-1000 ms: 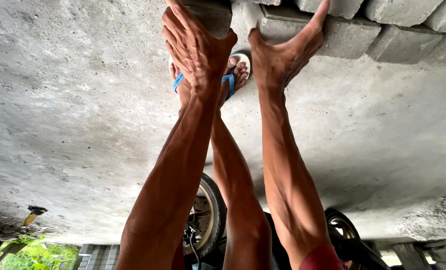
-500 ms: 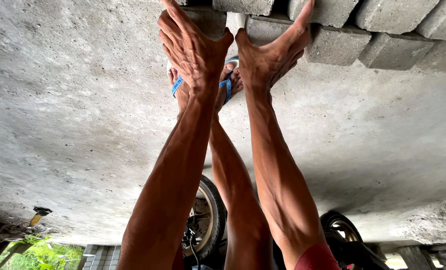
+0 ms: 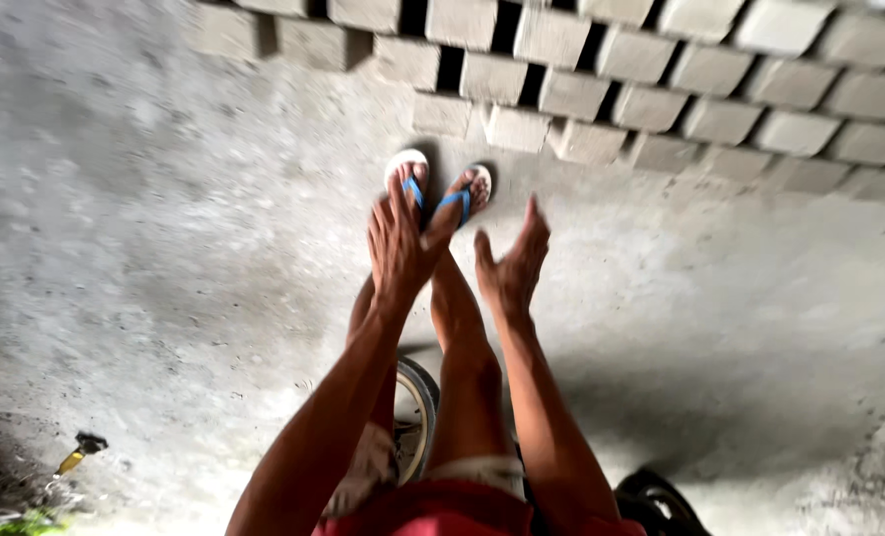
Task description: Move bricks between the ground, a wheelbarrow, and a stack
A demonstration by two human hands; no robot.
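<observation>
Both hands hang in the air, empty, over a rough grey concrete floor (image 3: 144,248). The left hand (image 3: 401,243) is spread, fingers long and loosely parted, palm turned away from the camera; it holds nothing and touches nothing, though in this view it overlaps the feet below. The right hand (image 3: 512,268) is just beside it, also open, fingers together and pointing toward the blocks, thumb held apart — nothing in its grasp either. Nearest to the hands are the grey concrete blocks (image 3: 601,94), laid in staggered rows with dark gaps between them, running across the upper part of the view; the closest blocks lie just past the toes, apart from both hands. The feet wear white sandals with blue straps (image 3: 442,189), standing on the floor near the edge of the rows. Red shorts (image 3: 432,506) show at the lower edge, and part of a tyre (image 3: 417,417) sits behind the legs.
</observation>
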